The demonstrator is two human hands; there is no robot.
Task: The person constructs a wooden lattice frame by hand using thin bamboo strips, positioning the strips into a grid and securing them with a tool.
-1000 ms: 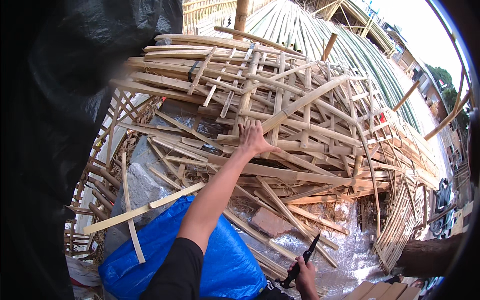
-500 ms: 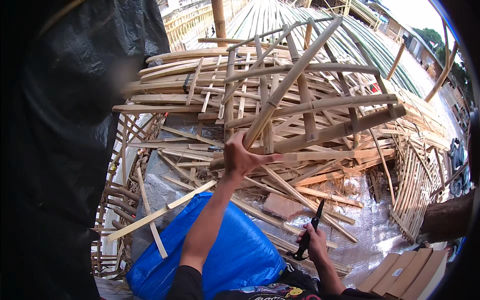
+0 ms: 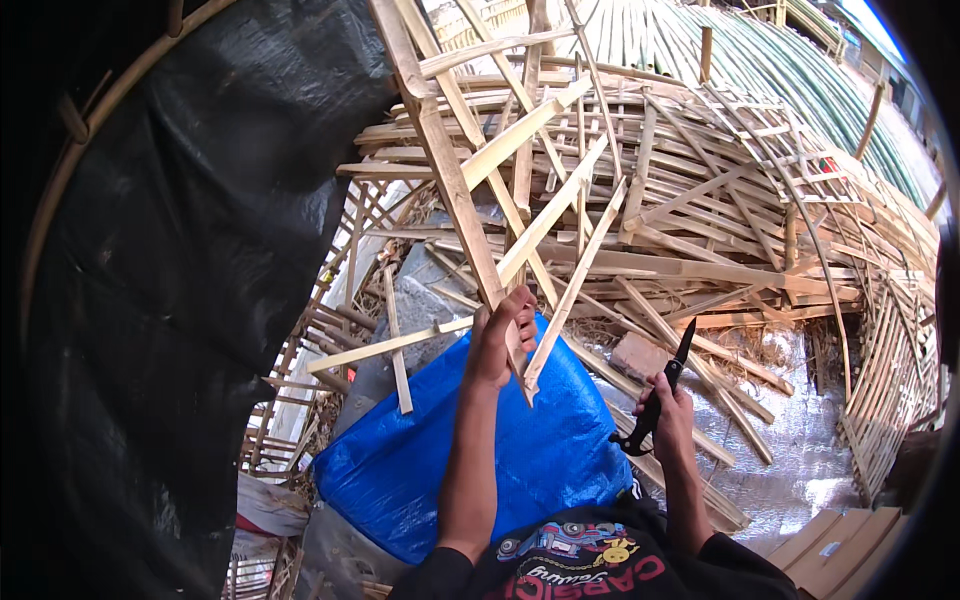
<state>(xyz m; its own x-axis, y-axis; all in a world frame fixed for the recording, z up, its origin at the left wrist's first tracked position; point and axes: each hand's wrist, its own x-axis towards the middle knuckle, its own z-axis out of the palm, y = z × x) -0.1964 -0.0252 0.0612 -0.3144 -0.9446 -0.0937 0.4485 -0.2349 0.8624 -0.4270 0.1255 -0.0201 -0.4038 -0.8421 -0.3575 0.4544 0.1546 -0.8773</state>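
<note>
Bamboo slats nailed into a loose lattice point(image 3: 520, 200) are lifted off the heap, the left hand point(image 3: 500, 340) clenched tight round the lower end of one long slat above the blue tarp point(image 3: 530, 450). The right hand point(image 3: 672, 420) is wrapped round a black knife point(image 3: 660, 395), blade up and off to the side; I'd keep it well apart from the left wrist and steady the frame before any cut.

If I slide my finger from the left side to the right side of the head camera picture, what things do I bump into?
black plastic sheet → blue tarp → left hand holding a bamboo frame → right hand holding a black knife → flat bamboo lattice
</note>
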